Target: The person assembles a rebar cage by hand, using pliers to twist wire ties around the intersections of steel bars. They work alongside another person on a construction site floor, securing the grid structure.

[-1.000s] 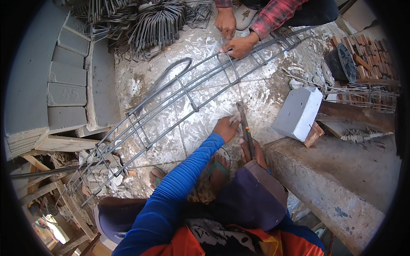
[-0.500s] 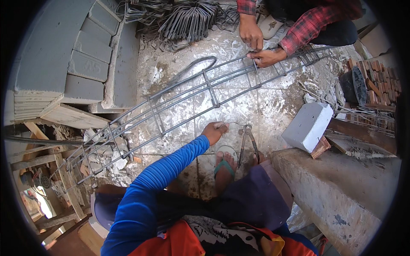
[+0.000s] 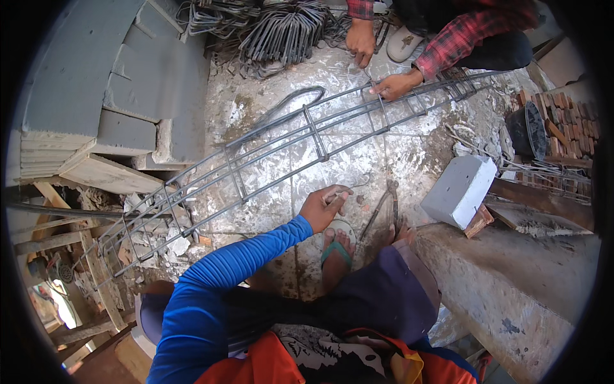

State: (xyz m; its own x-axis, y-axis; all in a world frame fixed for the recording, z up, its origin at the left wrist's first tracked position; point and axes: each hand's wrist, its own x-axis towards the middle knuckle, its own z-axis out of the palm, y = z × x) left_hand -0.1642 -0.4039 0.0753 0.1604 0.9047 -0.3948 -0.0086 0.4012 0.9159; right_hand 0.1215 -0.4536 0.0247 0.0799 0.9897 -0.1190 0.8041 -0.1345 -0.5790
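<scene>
My left hand (image 3: 326,206), in a blue sleeve, is closed with thumb and fingers pinched on a thin tie wire (image 3: 362,185), whose end sticks out to the right. Right of it is a pair of pincers (image 3: 391,185), handles spread towards me. My right hand (image 3: 403,235) is mostly hidden by my right knee; a bit of skin shows at the right handle, seemingly gripping it. Beyond my hands a long rebar cage (image 3: 313,128) lies diagonally across the floor. A co-worker's hand (image 3: 396,85) touches its far side, while their other hand (image 3: 361,41) is above the floor beyond it.
Bent steel stirrups (image 3: 281,35) are heaped at the back. Grey blocks (image 3: 131,96) stack up on the left. To the right are a single pale block (image 3: 460,191), a concrete beam (image 3: 492,281), a dark bucket (image 3: 527,131) and red bricks (image 3: 569,121). Rubble (image 3: 179,243) lies under the cage's near end.
The pincers have shifted right, away from the wire in my left hand. My left hand has turned slightly. The co-worker's hands have come apart, one drawing back from the cage.
</scene>
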